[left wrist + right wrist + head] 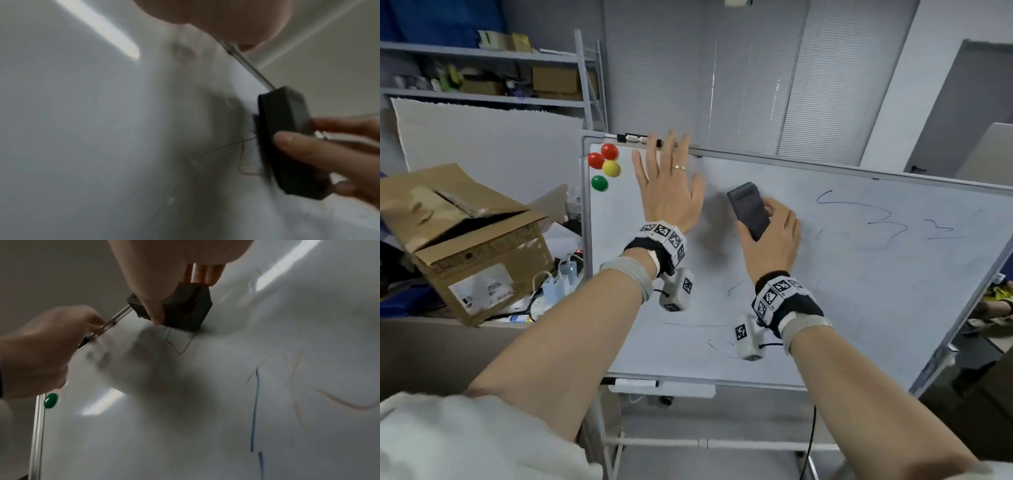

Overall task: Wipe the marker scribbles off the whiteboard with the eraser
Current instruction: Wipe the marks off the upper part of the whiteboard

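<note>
While the left hand point(667, 185) lay with fingers spread and straight against the whiteboard point(859, 291) near its top rail, steadying the tilted panel, the right hand point(774, 236) gripped the dark eraser point(748, 210), thumb on one long side and fingers curled round the other, its felt face pressed to the surface just beside the left hand, toward 3 o'clock. Blue scribbles point(873, 214) remained further toward 3 o'clock, and fainter lines point(719, 342) toward 6 o'clock. The stroke would probably go best with the felt held flat, pressure even, and overlapping passes carried across each mark. The four magnets point(604, 166) sat at 9 o'clock, clear of the stroke.
</note>
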The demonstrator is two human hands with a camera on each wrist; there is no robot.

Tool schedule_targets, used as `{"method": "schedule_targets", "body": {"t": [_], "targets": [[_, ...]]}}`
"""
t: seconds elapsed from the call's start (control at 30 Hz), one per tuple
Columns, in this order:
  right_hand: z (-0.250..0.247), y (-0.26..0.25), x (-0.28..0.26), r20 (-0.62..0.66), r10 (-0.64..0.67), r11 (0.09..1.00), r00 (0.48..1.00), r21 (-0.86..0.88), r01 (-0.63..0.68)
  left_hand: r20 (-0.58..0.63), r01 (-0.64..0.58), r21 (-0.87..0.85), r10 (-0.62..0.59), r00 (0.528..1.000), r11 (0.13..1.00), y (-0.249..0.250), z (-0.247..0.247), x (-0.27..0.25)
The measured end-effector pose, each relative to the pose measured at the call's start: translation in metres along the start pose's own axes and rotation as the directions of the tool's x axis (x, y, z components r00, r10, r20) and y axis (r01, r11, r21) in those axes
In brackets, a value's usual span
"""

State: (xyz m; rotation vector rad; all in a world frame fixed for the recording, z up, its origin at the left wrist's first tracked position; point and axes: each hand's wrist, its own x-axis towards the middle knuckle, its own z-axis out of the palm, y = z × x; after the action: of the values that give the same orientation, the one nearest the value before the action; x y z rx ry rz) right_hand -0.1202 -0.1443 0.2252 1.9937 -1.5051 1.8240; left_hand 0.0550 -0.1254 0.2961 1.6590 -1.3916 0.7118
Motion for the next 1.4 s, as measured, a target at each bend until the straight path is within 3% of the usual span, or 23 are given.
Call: {"method": "schedule_targets", "body": {"t": [0.1,0.27,0.37,0.5,0.57,0.7,0.83,0.93,1.03,1.13,1.27,1.33,1.4], "targets": [[-0.012,0.015,0.008,0.042,-0.026,0.999,0.999,0.024,0.025,0.019,-0.031,0.067,0.029,0.999,0.997,0.009,0.009,0.007],[0.006,0.01,-0.002,0.085,-0.028,1.0,0.996,0.006,0.028,-0.12,-0.129,0.064,0.136,0.984,0.99,-0.012,0.015,0.023],[0.029,-0.01,-0.012,0.113,-0.117,0.993,0.987,0.009,0.116,-0.178,-0.213,0.071,0.222,0.959,0.974,-0.027,0.02,0.022],[0.051,-0.028,-0.021,0.127,-0.208,0.977,0.97,-0.028,0.213,-0.167,-0.241,0.06,0.248,0.954,0.969,-0.032,0.023,0.026],[0.053,-0.026,-0.021,0.071,-0.16,0.985,0.984,-0.057,0.164,-0.188,-0.237,0.042,0.24,0.952,0.971,-0.032,0.027,0.029],[0.034,0.0,-0.003,-0.129,0.102,0.995,0.986,0.001,-0.102,-0.232,-0.172,0.004,0.168,0.958,0.985,-0.023,0.038,0.029],[0.027,0.008,0.004,-0.183,0.145,0.988,0.972,-0.03,-0.153,-0.234,-0.137,-0.019,0.129,0.964,0.99,-0.017,0.039,0.028],[0.04,-0.004,-0.014,-0.006,0.029,1.0,1.0,-0.009,-0.029,-0.219,-0.136,-0.036,0.125,0.968,0.99,-0.021,0.033,0.027],[0.049,-0.011,-0.028,0.194,-0.122,0.991,0.973,-0.036,0.131,-0.178,-0.16,-0.019,0.154,0.972,0.987,-0.027,0.029,0.029],[0.041,-0.003,-0.021,0.167,-0.152,0.985,0.974,-0.06,0.164,-0.162,-0.162,-0.001,0.16,0.974,0.987,-0.026,0.029,0.027],[0.029,0.014,-0.017,0.022,-0.085,0.995,0.996,-0.042,0.086,-0.121,-0.107,0.0,0.106,0.987,0.994,-0.02,0.028,0.024],[0.033,0.014,-0.021,0.071,-0.104,0.994,0.992,-0.027,0.106,-0.095,-0.089,-0.006,0.088,0.992,0.996,-0.019,0.027,0.023],[0.04,0.017,-0.034,0.222,-0.184,0.977,0.958,-0.061,0.202,-0.067,-0.087,0.006,0.087,0.994,0.996,-0.021,0.026,0.024]]}}
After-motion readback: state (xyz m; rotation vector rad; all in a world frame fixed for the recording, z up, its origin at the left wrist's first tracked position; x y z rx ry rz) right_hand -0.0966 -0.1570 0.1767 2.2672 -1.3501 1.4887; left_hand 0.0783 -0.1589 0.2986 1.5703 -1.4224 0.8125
